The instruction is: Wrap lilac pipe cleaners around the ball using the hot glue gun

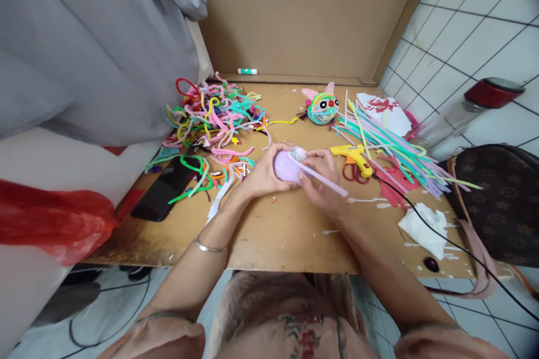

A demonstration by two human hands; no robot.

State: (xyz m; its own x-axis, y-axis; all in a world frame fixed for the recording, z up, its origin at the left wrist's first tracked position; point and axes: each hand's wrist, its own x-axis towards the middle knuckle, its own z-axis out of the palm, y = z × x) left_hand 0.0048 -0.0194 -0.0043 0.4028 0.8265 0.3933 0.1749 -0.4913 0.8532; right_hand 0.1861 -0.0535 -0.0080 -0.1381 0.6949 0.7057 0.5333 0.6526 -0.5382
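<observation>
A ball wrapped in lilac pipe cleaner (284, 167) sits between my hands above the table's middle, with a pale patch uncovered at its upper right. My left hand (264, 173) cups the ball from the left, fingers wrapped round it. On the other side, my right hand (323, 179) pinches the lilac pipe cleaner strand (324, 180) against the ball, and the strand's free end points to the lower right. Just right of that hand lies a yellow hot glue gun (354, 159), with red-handled scissors (350, 173) partly under it.
Tangled pipe cleaners (223, 112) heap at the back left, near a black phone (162, 190). Straight pipe cleaners (391, 140) lie at right. A decorated ball with eyes (322, 107) stands behind. A glue stick (247, 71), crumpled tissue (425, 229), brown bag (497, 202) and bottle (455, 118) surround the work; a black cord (438, 227) crosses the right.
</observation>
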